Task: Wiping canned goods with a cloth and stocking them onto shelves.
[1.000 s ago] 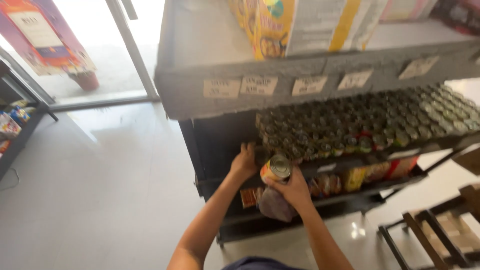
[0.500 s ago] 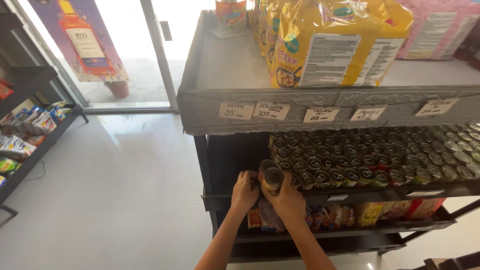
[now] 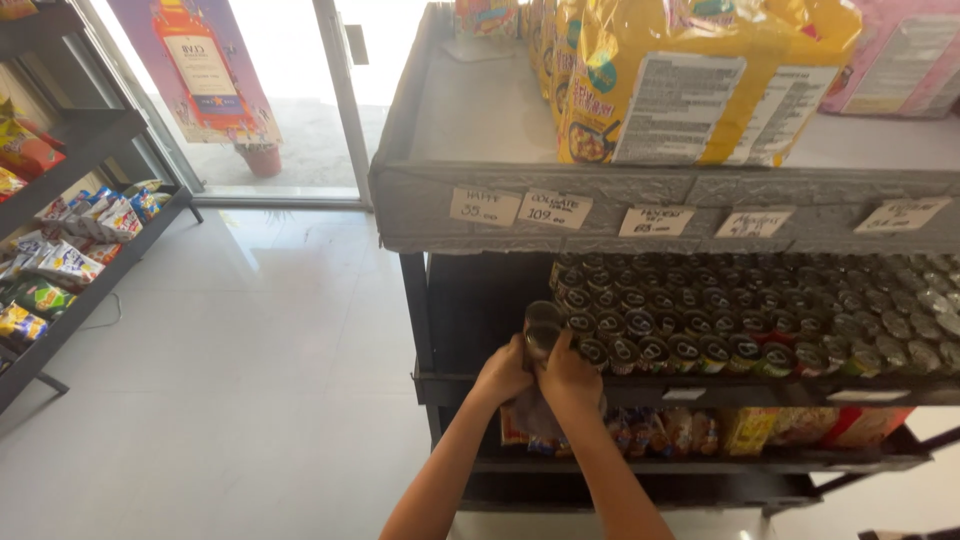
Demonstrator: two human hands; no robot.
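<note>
- Two cans point(image 3: 542, 328) are the thing in hand here, one right behind the other, sitting at the left end of the middle shelf point(image 3: 520, 388), just beside the big block of cans point(image 3: 760, 320) already parked there.
- Left hand point(image 3: 503, 374) is cupped against the left side of the near can, fingers curled round it. Right hand point(image 3: 568, 376) is wrapped on the right side, thumb up against the can. So both hands are pressed in on it from either side.
- To the left of the two cans the shelf is dark bare space. The grey top shelf point(image 3: 660, 195) with its five paper price tags point(image 3: 655, 220) hangs right over them and blocks part of the view.
- Yellow bags point(image 3: 690, 80) and a pink bag point(image 3: 900, 60) sit up top; colourful packets point(image 3: 700, 430) fill the shelf below the hands.
- Compared with a second ago, only one can was in the right hand, held out in front of the shelf; now both hands are up at the shelf edge.
- Stocked cans: too many to count, several rows.
- A snack rack point(image 3: 60, 260) stands across the tiled floor point(image 3: 250, 400), well apart.
</note>
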